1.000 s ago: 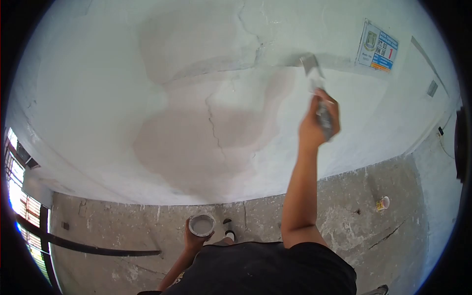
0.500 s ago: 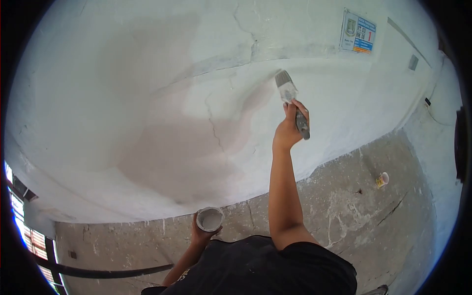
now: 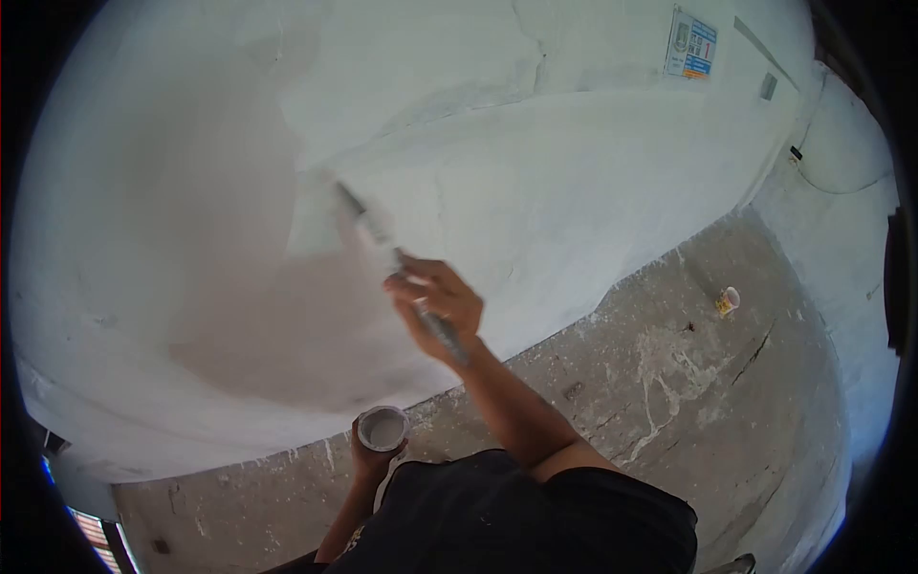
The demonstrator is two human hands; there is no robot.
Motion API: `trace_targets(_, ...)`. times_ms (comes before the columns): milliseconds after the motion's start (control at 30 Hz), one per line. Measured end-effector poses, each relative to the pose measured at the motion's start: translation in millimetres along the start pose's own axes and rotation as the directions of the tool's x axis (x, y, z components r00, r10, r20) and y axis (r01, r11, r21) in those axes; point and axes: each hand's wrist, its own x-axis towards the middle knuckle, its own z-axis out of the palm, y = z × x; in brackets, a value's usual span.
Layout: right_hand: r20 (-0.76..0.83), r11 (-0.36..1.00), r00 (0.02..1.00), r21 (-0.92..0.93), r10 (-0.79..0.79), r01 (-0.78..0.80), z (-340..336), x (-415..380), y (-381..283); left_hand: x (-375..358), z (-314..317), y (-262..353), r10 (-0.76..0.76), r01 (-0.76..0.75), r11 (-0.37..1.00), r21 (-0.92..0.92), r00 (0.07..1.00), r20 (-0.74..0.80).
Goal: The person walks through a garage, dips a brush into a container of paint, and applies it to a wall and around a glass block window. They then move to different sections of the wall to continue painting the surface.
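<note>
A person seen from above stands facing a white wall (image 3: 574, 172), both bare arms in view; the right arm reaches up and to the left from a black shirt (image 3: 516, 521), elbow bent, forearm slanting across the lower part of the wall; the right hand (image 3: 435, 306) is closed around the handle of a paintbrush (image 3: 392, 253), fingers wrapped over it, the handle's end jutting out below the hand; the brush slants up and to the left, its blurred bristle end touching the wall at the edge where fresh white paint meets a duller, pinkish-grey patch (image 3: 249, 316); the left arm is held low and close to the body, and the left hand (image 3: 368, 464) grips a small round paint cup (image 3: 382, 428) from beneath, the cup upright with pale paint inside, just in front of the foot of the wall.

The wall fills the upper and left part of the view, with a crack (image 3: 531, 48) running down near the top and a small blue-and-white sticker (image 3: 690, 43) high on the right, well apart from the brush; the wall's lower edge meets a bare, paint-splashed concrete floor (image 3: 688, 383), which lies open to the right of the person; a small cup (image 3: 727, 301) stands alone on that floor, far from both hands.
</note>
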Motion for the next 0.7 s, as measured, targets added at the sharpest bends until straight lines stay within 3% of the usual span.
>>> trace_targets(33,0.006,0.999,0.999,-0.037,0.04,-0.039,-12.5,3.5,7.9,2.6,-5.4,-11.0,0.001,-0.001,1.0,-0.002,1.0,0.011)
trace_targets(133,-0.237,0.944,0.924,-0.212,-0.3,0.252,-68.2,43.9,42.8,13.5,-12.1,-30.2,0.013,-0.012,1.0,0.02,0.999,-0.035)
trace_targets(167,-0.267,0.909,0.948,-0.414,-0.175,0.051,-91.2,55.8,37.3,14.7,-11.0,-19.7,-0.01,0.01,1.0,0.004,0.999,-0.047)
trace_targets(233,-0.277,0.782,0.913,-0.62,-0.3,0.069,-130.5,81.3,51.6,15.1,-0.3,-14.2,-0.047,0.045,0.999,-0.022,0.996,-0.071)
trace_targets(367,-0.269,0.816,0.917,-0.57,-0.294,0.094,-143.0,109.2,63.9,9.3,25.1,-11.3,-0.003,-0.001,1.0,-0.03,0.99,-0.138)
trace_targets(433,-0.091,0.736,0.825,-0.515,-0.558,0.44,-120.3,109.3,70.0,1.9,35.5,-11.4,-0.013,0.003,0.998,-0.058,0.986,-0.165)
trace_targets(500,-0.089,0.828,0.896,-0.429,-0.435,0.36,-72.7,70.2,73.2,-5.9,48.1,-21.5,-0.027,0.029,1.0,0.011,0.987,-0.16)
trace_targets(533,0.036,0.845,0.917,-0.375,-0.397,0.381,-56.6,62.7,47.0,-9.4,53.6,-18.0,-0.032,0.026,0.998,-0.048,0.99,-0.138)
trace_targets(567,0.072,0.972,0.972,-0.092,0.225,-0.218,-33.8,43.3,17.4,-13.1,59.9,-19.9,-0.032,0.024,0.998,-0.054,0.987,-0.16)
trace_targets(600,0.164,0.989,0.981,-0.09,-0.101,0.117,-18.0,39.3,7.0,-18.2,63.8,-22.7,-0.038,0.03,0.998,-0.053,0.987,-0.156)
trace_targets(633,0.246,0.9,0.879,-0.056,-0.408,0.433,-5.5,35.9,-0.3,-23.8,66.4,-24.5,-0.051,0.043,0.998,-0.054,0.987,-0.151)
trace_targets(700,0.28,0.909,0.87,0.02,-0.405,0.417,18.5,29.3,-18.1,-34.1,69.2,-24.5,-0.05,0.039,0.998,-0.055,0.976,-0.214)
